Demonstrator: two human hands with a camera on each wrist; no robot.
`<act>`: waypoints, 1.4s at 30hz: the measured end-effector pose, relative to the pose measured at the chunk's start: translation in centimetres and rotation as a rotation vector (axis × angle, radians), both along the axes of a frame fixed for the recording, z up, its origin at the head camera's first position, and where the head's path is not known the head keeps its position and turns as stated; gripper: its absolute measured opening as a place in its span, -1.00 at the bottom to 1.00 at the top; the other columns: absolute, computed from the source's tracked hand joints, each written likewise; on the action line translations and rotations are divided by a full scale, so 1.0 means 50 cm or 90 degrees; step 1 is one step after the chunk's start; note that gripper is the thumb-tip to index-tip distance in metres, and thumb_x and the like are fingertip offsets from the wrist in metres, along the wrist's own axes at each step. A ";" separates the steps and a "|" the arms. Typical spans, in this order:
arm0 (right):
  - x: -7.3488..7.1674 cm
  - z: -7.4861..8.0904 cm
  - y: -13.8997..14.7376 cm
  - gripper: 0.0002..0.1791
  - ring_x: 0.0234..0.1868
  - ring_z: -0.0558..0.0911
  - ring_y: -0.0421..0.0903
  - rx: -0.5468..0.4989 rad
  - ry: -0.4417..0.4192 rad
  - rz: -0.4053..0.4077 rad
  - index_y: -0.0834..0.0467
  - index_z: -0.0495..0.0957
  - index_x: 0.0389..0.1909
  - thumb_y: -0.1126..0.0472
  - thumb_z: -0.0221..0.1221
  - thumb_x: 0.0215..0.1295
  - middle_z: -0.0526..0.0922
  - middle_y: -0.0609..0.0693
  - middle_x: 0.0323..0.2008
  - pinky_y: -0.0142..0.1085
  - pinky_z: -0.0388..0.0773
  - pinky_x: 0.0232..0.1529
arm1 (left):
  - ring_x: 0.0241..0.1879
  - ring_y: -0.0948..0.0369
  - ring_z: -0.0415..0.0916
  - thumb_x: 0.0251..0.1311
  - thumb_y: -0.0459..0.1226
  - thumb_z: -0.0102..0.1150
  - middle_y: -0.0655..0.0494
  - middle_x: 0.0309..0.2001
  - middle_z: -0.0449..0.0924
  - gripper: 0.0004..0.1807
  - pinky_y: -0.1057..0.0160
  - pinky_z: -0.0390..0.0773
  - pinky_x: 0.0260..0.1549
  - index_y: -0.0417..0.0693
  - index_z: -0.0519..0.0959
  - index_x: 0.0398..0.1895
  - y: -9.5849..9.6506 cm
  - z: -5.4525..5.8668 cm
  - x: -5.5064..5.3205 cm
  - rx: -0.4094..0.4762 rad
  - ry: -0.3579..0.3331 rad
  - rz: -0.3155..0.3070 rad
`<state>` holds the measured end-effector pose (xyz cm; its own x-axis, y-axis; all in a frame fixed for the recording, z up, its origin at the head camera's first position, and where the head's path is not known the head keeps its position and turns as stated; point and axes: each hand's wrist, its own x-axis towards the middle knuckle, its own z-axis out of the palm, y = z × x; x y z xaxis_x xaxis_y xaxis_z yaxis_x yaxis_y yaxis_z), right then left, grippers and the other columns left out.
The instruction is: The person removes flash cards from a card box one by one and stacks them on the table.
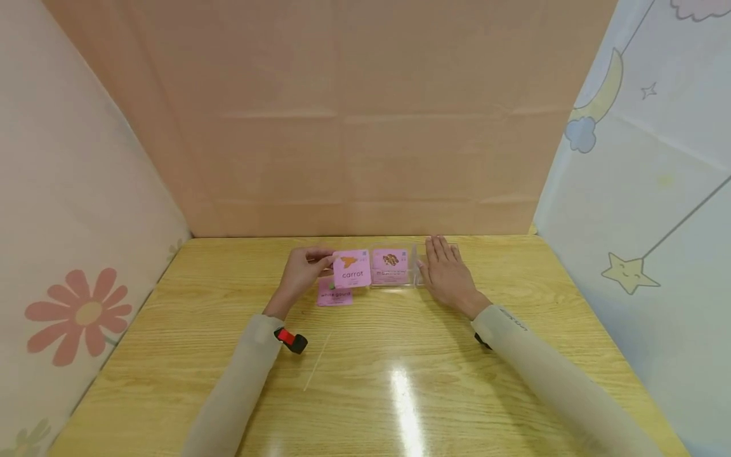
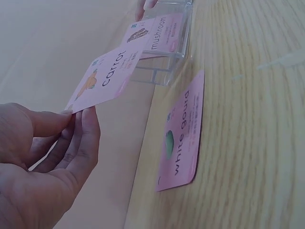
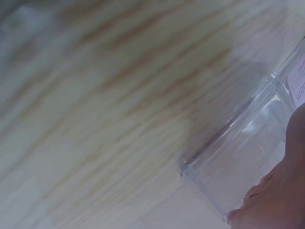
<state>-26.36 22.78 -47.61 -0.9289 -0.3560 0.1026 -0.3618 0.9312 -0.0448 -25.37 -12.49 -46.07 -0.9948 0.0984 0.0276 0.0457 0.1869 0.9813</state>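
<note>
Carrot card [image 1: 352, 274] is up off the table [image 1: 365, 330], just left of the clear holder [image 3: 238, 148]; left hand [image 1: 301, 273] pinches its left edge, thumb against fingers, likely to leave the print uncovered. Right hand [image 1: 448, 277] lies over the holder's right section, fingers together, thumb apart, probably steadying it. Count: three card faces, incl. mushroom card [image 1: 391, 274] in holder, white gourd card [image 1: 335, 294] on table; two holder sections.

carrot card [image 1: 352, 269]: pink | carrot picture [image 2: 87, 86]: orange | table [image 1: 171, 330]: yellow, wood-grained | sleeves [image 1: 548, 362]: pale beige
</note>
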 end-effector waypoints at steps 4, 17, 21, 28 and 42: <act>0.002 0.001 -0.001 -0.23 0.72 -0.09 0.31 -0.004 0.006 0.003 0.40 -0.17 0.66 -0.08 -0.35 0.74 -0.06 0.38 0.68 0.25 -0.12 0.70 | -0.14 0.17 0.74 0.46 -0.30 0.27 -0.25 0.06 0.70 -0.72 -0.10 0.75 0.06 -0.26 0.71 0.12 -0.008 -0.006 0.002 0.005 -0.021 -0.002; 0.005 0.003 -0.006 -0.22 0.73 -0.12 0.28 0.001 -0.003 0.002 0.38 -0.21 0.67 -0.09 -0.36 0.75 -0.09 0.35 0.69 0.22 -0.14 0.71 | -0.10 0.18 0.66 0.46 -0.30 0.26 -0.20 0.15 0.68 -0.73 0.23 0.81 -0.12 -0.20 0.72 0.13 -0.031 -0.027 0.012 -0.049 -0.086 0.041; 0.004 0.002 -0.005 -0.22 0.73 -0.12 0.28 0.002 -0.002 0.002 0.38 -0.21 0.67 -0.09 -0.36 0.74 -0.08 0.35 0.69 0.23 -0.14 0.71 | -0.11 0.21 0.65 0.47 -0.32 0.25 -0.23 0.18 0.67 -0.72 0.27 0.80 -0.14 -0.24 0.71 0.14 -0.036 -0.032 0.012 -0.037 -0.103 0.041; 0.006 0.002 -0.005 -0.22 0.73 -0.12 0.29 -0.004 -0.003 -0.001 0.38 -0.19 0.67 -0.09 -0.34 0.74 -0.08 0.36 0.69 0.24 -0.14 0.71 | -0.17 0.23 0.66 0.47 -0.35 0.23 -0.27 0.20 0.65 -0.71 0.27 0.79 -0.15 -0.29 0.69 0.16 -0.044 -0.038 0.014 -0.023 -0.127 0.034; 0.002 0.003 -0.016 -0.22 0.72 -0.07 0.30 0.001 0.005 0.005 0.39 -0.18 0.66 -0.10 -0.37 0.75 -0.07 0.36 0.68 0.23 -0.12 0.71 | -0.08 0.18 0.68 0.48 -0.37 0.20 -0.26 0.23 0.62 -0.72 0.32 0.79 -0.15 -0.27 0.69 0.15 -0.059 -0.049 0.009 -0.040 -0.143 0.041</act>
<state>-26.24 22.00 -47.44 -0.9251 -0.3637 0.1091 -0.3698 0.9282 -0.0412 -24.92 -15.43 -48.51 -0.9794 0.0298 -0.1996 -0.1865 0.2435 0.9518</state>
